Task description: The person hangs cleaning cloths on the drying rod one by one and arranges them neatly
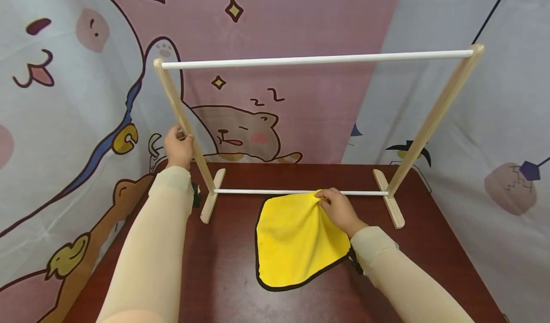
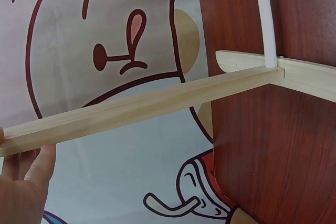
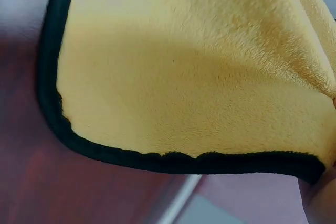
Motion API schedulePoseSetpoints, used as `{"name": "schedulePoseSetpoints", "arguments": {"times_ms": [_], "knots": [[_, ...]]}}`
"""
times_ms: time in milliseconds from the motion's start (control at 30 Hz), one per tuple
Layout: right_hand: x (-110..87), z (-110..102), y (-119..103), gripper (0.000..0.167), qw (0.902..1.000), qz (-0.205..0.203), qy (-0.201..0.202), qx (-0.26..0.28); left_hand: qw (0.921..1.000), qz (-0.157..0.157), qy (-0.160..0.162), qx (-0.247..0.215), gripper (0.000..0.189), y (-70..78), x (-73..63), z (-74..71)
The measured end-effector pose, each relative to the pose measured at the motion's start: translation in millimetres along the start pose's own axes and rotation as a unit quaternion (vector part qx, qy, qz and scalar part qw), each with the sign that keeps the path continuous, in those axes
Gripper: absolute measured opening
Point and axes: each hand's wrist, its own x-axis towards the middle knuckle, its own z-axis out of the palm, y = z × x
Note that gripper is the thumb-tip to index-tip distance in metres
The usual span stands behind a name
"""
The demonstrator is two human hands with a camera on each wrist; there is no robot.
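Observation:
In the head view a wooden rack stands on the table, with a white top rail (image 1: 318,60) between two wooden posts. My left hand (image 1: 178,147) grips the left post (image 1: 201,163) partway up; the left wrist view shows the thumb (image 2: 43,166) against one side of the wood. A yellow cloth (image 1: 292,239) with a dark border hangs from my right hand (image 1: 340,212), which pinches it near its upper edge. The cloth is in front of the lower white rail (image 1: 258,191) and droops in folds. It fills most of the right wrist view.
The right post (image 1: 434,118) rises from a wooden foot (image 1: 390,201), and a matching foot (image 1: 212,196) supports the left side. Beneath lies a dark red-brown table (image 1: 232,275). Cartoon-printed fabric (image 1: 301,118) closes in the back and both sides.

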Motion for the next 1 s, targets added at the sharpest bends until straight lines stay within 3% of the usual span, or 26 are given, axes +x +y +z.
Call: {"name": "schedulePoseSetpoints", "arguments": {"times_ms": [467,767,1000], "knots": [[20.2,-54.6,-54.0,0.023,0.9998,-0.016,0.002,-0.008,0.9998,-0.013,-0.008,-0.014,0.049,-0.6,0.6,0.1],[34.5,-94.3,-81.1,0.016,0.9976,-0.058,0.036,-0.011,0.9995,-0.016,-0.007,-0.025,0.05,-1.8,3.0,0.3],[43.4,-120.0,-99.2,0.016,0.9963,-0.068,0.052,0.005,0.9993,-0.02,-0.002,-0.033,0.051,-0.6,1.7,-1.9]]}}
